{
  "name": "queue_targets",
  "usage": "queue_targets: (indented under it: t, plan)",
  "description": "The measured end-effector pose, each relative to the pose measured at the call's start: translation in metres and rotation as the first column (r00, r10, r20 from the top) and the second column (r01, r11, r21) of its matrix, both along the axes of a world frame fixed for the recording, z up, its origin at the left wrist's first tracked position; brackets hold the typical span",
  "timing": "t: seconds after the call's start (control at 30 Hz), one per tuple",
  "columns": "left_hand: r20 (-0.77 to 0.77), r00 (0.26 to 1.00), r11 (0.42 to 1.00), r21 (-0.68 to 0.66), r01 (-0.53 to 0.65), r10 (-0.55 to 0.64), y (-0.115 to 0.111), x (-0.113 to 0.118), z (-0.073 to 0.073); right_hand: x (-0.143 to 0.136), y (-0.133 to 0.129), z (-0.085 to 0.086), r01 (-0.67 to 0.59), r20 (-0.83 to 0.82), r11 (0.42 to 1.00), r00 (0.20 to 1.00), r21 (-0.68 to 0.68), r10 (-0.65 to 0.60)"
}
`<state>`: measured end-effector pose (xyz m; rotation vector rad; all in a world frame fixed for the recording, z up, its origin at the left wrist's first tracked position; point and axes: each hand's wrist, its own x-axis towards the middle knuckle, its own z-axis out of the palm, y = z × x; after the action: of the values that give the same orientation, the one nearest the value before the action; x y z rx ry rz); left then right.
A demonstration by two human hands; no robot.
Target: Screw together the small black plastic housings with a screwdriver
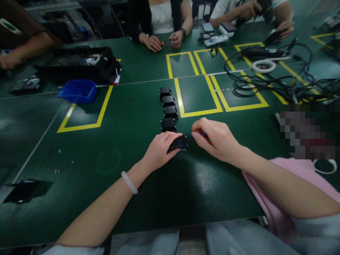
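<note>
My left hand grips a small black box between thumb and fingers, on the green table. Just right of that box, my right hand is curled closed, its thumb and index finger together; a small dark item is partly visible inside the palm, too hidden to name. Beyond my left fingers, several similar black boxes stand in a line leading away from me, the nearest one beside my fingertips and the farthest close to the yellow tape.
A blue bin and black trays sit at the left. Small screws and a black piece lie nearer. Coiled cables spread at the right, above a pink cloth. Other people's hands rest across the table.
</note>
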<state>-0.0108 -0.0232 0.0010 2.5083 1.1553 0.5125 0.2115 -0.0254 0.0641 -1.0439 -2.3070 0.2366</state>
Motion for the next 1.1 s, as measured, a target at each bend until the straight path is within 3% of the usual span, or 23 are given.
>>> queue_targets:
  t: [1.1]
  plan:
    - [0.022, 1.0, 1.0, -0.013, 0.006, -0.006, -0.0001, 0.0002, 0.0016, 0.0005, 0.0022, -0.0012, 0.014, -0.086, 0.996, 0.996, -0.086, -0.022]
